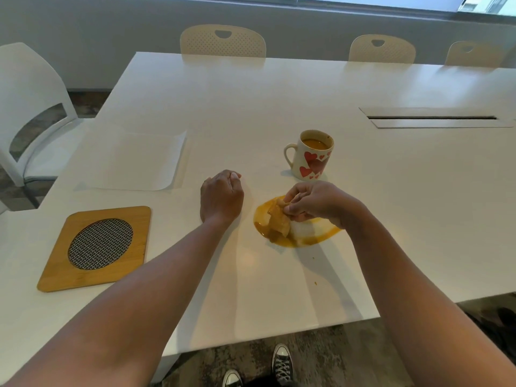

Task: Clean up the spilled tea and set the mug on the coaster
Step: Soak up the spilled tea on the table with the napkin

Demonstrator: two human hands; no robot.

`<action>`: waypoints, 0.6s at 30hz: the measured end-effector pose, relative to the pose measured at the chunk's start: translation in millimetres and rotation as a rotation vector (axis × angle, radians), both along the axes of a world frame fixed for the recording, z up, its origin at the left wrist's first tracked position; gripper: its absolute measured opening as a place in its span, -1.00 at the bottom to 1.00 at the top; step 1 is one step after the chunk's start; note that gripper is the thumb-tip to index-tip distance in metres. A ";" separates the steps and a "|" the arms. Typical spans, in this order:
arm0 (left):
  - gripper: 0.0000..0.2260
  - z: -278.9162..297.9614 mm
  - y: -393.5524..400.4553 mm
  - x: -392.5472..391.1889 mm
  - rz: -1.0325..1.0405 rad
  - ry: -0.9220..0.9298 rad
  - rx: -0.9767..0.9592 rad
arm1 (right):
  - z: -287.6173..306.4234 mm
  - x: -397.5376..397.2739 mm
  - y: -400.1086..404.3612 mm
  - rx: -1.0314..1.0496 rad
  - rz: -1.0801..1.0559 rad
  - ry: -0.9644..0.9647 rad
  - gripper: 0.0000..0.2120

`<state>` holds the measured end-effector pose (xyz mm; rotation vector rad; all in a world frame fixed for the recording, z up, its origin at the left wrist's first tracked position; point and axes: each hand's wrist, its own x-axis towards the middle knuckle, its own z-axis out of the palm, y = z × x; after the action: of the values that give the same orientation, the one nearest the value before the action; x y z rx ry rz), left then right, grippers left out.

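Stuff you can't really see here

The right hand (312, 201) covers part of the tea puddle (282, 236); the counter (279, 88) gets cut off on the right.

Head view, downward onto table (279, 88)

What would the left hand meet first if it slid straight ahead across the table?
Probably nothing: the closed left hand points toward bare white tabletop. The white paper sheet lies left of that line, the heart-patterned white mug right.

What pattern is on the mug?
Red hearts on a white mug, seen in the head view.
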<state>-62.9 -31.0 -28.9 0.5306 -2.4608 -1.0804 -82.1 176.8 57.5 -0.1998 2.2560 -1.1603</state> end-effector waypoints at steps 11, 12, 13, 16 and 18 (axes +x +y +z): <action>-0.67 -0.7 0.1 0.3 0.000 -0.002 0.004 | -19.5 6.7 -13.0 0.267 0.169 0.358 -0.88; -0.67 -0.7 0.2 0.2 0.000 -0.002 0.003 | -21.4 8.6 -17.3 0.272 0.179 0.387 -0.88; -0.66 -0.6 0.4 0.1 0.000 -0.001 0.002 | -23.0 10.7 -21.7 0.275 0.178 0.414 -0.87; -0.66 -0.3 0.5 -0.1 0.002 -0.008 0.006 | -27.3 17.4 -34.2 0.337 0.196 0.536 -0.80; -0.64 -1.1 0.6 -0.1 0.003 -0.012 0.008 | -28.2 21.8 -40.5 0.396 0.259 0.602 -0.77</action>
<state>-63.0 -30.3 -30.1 0.5438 -2.4661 -1.0890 -60.3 136.3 29.3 -0.7362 2.8101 -0.5386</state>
